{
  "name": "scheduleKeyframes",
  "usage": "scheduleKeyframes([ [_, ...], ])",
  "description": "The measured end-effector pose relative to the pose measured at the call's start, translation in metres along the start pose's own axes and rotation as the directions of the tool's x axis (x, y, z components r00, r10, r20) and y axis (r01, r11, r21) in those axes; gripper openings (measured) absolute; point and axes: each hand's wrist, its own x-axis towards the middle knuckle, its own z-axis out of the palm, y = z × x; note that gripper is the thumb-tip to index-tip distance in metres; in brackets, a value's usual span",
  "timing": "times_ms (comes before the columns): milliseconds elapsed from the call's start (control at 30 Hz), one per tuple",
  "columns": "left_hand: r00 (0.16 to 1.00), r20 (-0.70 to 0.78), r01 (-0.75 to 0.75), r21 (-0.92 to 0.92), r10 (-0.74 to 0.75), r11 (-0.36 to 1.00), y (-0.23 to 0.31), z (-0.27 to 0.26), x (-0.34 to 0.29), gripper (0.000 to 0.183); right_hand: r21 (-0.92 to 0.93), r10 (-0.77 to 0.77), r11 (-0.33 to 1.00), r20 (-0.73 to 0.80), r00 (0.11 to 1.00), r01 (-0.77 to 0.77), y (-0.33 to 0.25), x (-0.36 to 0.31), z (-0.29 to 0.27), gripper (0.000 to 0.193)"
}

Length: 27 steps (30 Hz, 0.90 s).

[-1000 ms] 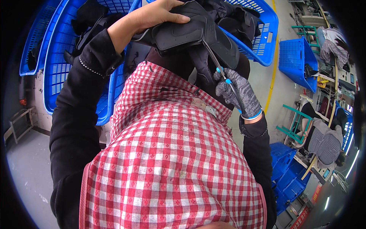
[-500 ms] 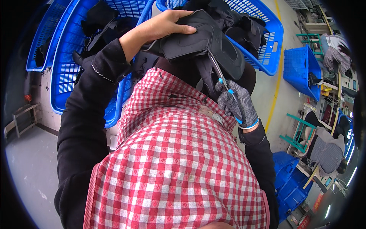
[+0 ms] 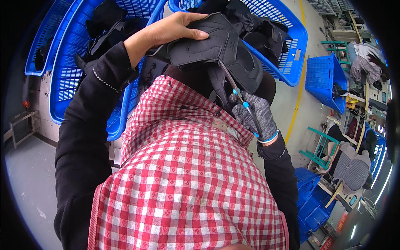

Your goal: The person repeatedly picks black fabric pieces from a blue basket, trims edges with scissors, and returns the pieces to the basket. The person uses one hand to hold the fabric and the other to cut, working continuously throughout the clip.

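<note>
My left hand is bare and grips a black padded shoe upper from above, holding it up in front of me. My right hand wears a grey knit glove and is closed on a pair of scissors with blue handles. The scissor blades point up into the underside of the black piece. My red and white checked apron fills the lower middle of the view.
A large blue plastic basket with black pieces stands at the left, and a second blue basket holding more black pieces is behind the hands. A smaller blue crate and green-framed seats lie at the right on the grey floor.
The view has shifted slightly. Both hands stay on the black piece and the scissors, with the blades still at its underside.
</note>
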Motion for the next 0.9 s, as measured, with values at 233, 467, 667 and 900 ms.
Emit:
scheduleKeyframes([
  [233,1.000,-0.004,0.010,-0.032,-0.010,0.999,0.010,-0.014,-0.002,0.080,0.279,-0.087,0.959,0.128,0.988,0.049,0.009,-0.013,-0.020,0.034],
  [467,0.978,0.170,-0.129,0.048,0.119,0.990,0.050,-0.012,0.024,0.078,0.876,0.267,0.475,-0.233,0.935,0.083,0.023,0.004,-0.009,0.055],
  [667,0.577,-0.175,-0.312,0.855,0.797,0.414,0.114,0.021,0.006,0.028,0.945,0.186,0.192,-0.299,0.936,0.264,0.039,0.025,0.021,0.040],
  [900,0.983,-0.179,0.001,0.226,0.041,0.974,0.088,0.101,-0.096,0.024,0.694,0.105,0.659,-0.466,0.878,0.290,0.012,0.011,0.037,0.038],
])
